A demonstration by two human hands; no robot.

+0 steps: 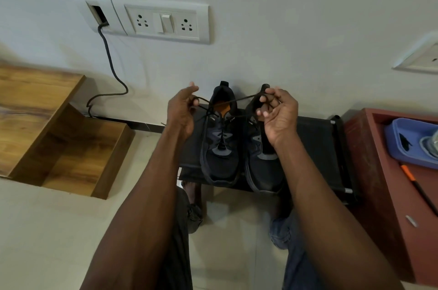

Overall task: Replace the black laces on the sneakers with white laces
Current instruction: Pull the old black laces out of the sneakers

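Two dark navy sneakers stand side by side on a low black stool (317, 138) against the wall. The left sneaker (220, 147) has a black lace (239, 99) that rises from its eyelets and crosses over its opening. My left hand (181, 112) pinches one end of that lace above the shoe's left side. My right hand (278, 116) grips the other end above the right sneaker (260, 161) and hides part of its collar. No white laces are in view.
A wooden shelf unit (59, 133) stands on the floor to the left. At the right a red-brown cabinet (379, 171) holds a blue tray (410, 142) and an orange-black pen (417, 185). A black cable (111, 64) hangs from the wall socket plate (166, 20).
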